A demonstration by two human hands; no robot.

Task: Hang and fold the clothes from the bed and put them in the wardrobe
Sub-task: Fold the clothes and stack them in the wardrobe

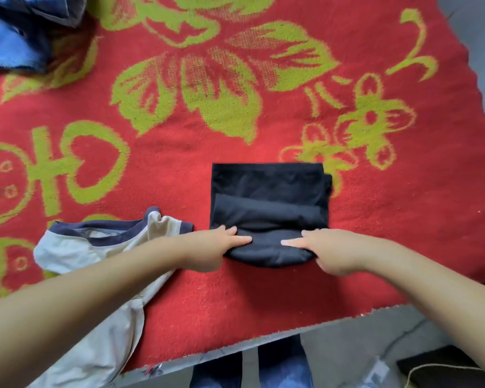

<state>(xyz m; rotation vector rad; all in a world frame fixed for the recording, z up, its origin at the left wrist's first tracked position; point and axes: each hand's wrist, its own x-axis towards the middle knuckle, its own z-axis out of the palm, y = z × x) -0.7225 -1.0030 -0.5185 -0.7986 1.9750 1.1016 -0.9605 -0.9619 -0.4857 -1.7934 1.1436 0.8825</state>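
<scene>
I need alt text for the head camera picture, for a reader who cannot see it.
Both hands, left hand and right hand, grip the near edge of a folded black garment on a red blanket; a beige T-shirt lies to its left.

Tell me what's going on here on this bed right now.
A person is folding a black garment on a bed covered by a red and green blanket. The left hand and right hand both grip its near edge, which is rolled up over the rest. A beige T-shirt with navy trim lies unfolded to the left, and blue clothes sit at the far left corner.
</scene>
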